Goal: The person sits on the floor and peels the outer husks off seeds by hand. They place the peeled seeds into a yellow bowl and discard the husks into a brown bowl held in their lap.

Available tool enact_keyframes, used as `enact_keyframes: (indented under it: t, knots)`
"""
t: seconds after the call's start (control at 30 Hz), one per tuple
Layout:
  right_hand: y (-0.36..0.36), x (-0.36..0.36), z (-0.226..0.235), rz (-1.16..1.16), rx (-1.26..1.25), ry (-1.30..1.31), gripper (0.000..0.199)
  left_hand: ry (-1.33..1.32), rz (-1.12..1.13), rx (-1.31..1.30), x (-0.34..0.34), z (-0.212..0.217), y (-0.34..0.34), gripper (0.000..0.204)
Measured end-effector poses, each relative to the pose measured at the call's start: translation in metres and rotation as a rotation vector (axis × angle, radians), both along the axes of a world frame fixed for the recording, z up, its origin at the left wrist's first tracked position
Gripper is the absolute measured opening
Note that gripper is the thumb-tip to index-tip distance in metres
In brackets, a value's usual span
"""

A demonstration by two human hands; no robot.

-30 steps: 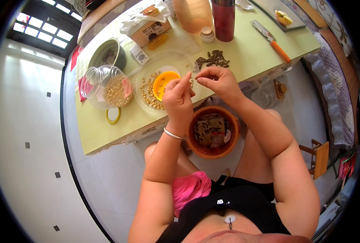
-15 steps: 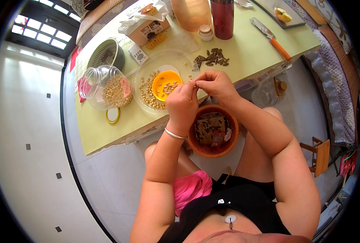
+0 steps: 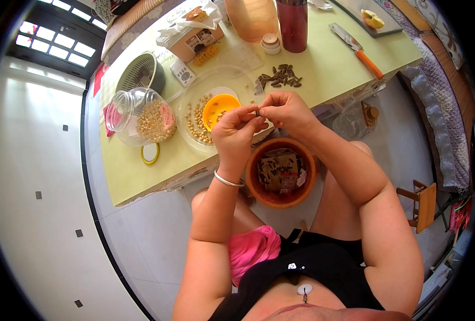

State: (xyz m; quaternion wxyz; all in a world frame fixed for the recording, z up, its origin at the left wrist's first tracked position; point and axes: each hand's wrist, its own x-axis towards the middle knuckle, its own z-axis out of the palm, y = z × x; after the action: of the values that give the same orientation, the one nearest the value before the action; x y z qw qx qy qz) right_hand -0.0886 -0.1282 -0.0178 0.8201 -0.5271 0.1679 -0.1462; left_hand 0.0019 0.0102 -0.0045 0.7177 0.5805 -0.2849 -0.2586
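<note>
One table point(image 3: 323, 69) is fronted by an orange bucket point(image 3: 283, 203), where dark shells point(image 3: 275, 168) seem discarded; near the left hand point(image 3: 234, 131) and right hand point(image 3: 288, 111), pale kernels point(image 3: 221, 114) are collected in a yellow bowl point(image 3: 220, 101); a seed pile point(image 3: 282, 76) is left, apparently uncracked; one dark seed point(image 3: 257, 113) is pinched by the right fingertips point(image 3: 264, 111), left grip unclear

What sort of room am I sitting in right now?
Probably a living or dining area in a home, though I can't tell which: there's a pale green table with a pile of dark seeds, a quilted cover on the right, and a small wooden seat.
</note>
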Motion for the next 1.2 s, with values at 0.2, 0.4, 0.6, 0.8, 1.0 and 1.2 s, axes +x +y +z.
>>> enact_keyframes:
  t: [0.2,0.4,0.6,0.8,1.0,1.2]
  knots:
    - [0.002,-0.001,0.006,-0.002,-0.049,-0.037,0.006,0.146,-0.049,0.027,0.007,0.006,0.003,0.021]
    - [0.003,-0.001,0.006,-0.019,-0.125,-0.06,0.006,0.257,-0.079,0.015,0.015,0.006,0.005,0.014]
    - [-0.001,0.001,-0.001,-0.015,0.034,-0.116,0.007,-0.165,0.141,0.086,0.024,0.013,0.011,0.012]
    - [-0.015,-0.004,0.014,-0.042,0.302,-0.152,0.01,-0.562,0.372,0.24,0.063,0.004,0.03,0.009]
    - [-0.036,-0.012,0.013,0.206,0.0,-0.073,0.017,-0.475,0.242,0.2,0.051,0.015,0.034,0.01]
    - [-0.018,-0.027,0.034,0.731,-0.622,0.241,0.02,-0.297,-0.375,0.378,0.027,0.031,0.04,0.007]
